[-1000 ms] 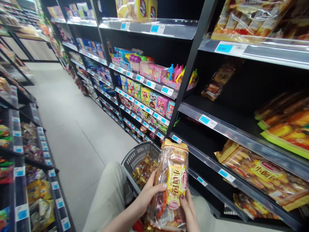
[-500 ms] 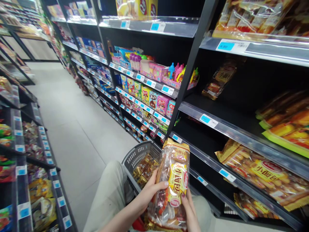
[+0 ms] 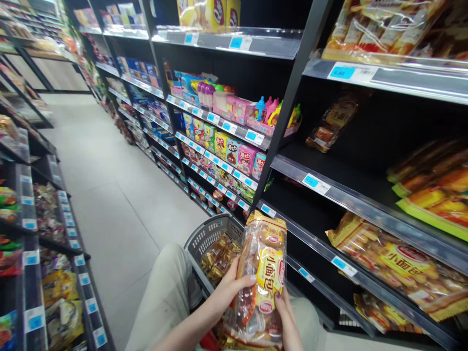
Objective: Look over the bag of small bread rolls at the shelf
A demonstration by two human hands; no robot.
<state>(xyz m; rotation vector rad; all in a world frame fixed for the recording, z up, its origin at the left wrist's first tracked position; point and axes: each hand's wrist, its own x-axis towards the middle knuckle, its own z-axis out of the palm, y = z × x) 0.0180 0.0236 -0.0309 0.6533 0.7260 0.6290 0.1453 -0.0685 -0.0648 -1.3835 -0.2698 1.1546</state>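
The left hand and the right hand both grip one clear bag of small breads, held upright low in front of the person, with the left hand's thumb lying across the front of the bag. Just behind the bag, to its left, a grey basket holds more brown packs. Farther off, right of the bag, a like bag lies flat on a black shelf, and above the bag's top stand pink and green boxes.

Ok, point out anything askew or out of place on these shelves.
One snack packet leans tilted and alone at the back of a mostly bare shelf. The bread bag, held upright by the left hand and right hand, looks intact. Nothing spilled.
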